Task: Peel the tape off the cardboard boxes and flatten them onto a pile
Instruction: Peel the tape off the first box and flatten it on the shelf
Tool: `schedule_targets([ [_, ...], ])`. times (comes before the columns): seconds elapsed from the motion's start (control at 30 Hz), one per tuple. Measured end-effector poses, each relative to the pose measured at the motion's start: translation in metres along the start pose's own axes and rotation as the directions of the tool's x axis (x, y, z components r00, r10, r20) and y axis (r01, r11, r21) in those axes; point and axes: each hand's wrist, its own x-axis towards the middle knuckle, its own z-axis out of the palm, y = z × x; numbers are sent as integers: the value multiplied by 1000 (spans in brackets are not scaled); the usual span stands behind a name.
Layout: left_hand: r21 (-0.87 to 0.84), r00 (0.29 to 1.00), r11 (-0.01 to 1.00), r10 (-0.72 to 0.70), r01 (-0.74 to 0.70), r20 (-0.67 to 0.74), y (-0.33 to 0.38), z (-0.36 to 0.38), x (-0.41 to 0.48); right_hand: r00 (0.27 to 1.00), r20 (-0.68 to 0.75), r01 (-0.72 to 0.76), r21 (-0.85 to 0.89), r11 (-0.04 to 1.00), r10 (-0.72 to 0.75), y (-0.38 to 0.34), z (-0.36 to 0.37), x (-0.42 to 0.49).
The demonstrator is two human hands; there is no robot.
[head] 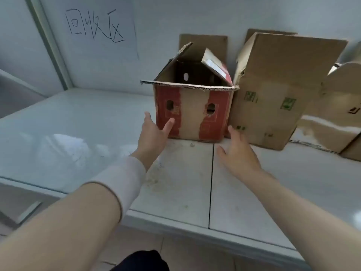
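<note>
A small cardboard box with red printed panels [193, 112] stands upright on the white table [78, 133], its top flaps open and a strip of pale tape on the right flap. My left hand [154, 133] is spread open at the box's lower left corner, fingertips almost touching its front. Just short of the lower right corner, my right hand [238, 155] is open too and holds nothing. A taller plain brown box [273, 98] with green marks stands right beside the red box, its flaps up.
A third brown box [338, 114] sits at the far right. Two flat cardboard sheets [203, 45] lean on the wall behind the boxes. A sheet of paper with handwritten characters [97, 28] hangs on the wall at left. The table's front edge runs below my arms.
</note>
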Motion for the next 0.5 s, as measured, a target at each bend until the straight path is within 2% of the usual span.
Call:
schedule_targets([
  [0.1,-133,999,990,45,-41,26,-11,12,22,997,-79,-1,229,973,20,6,22,25],
  [0.2,-209,998,976,62,-67,-31,-12,15,19,983,-174,11,400,916,64,7,32,28],
  [0.37,-246,976,949,167,-198,-141,12,-15,-10,945,-328,168,477,862,-3,-10,0,-1],
  [0.5,-273,956,921,241,-280,-167,59,-58,-46,933,-359,224,571,789,-5,-48,-55,-27],
])
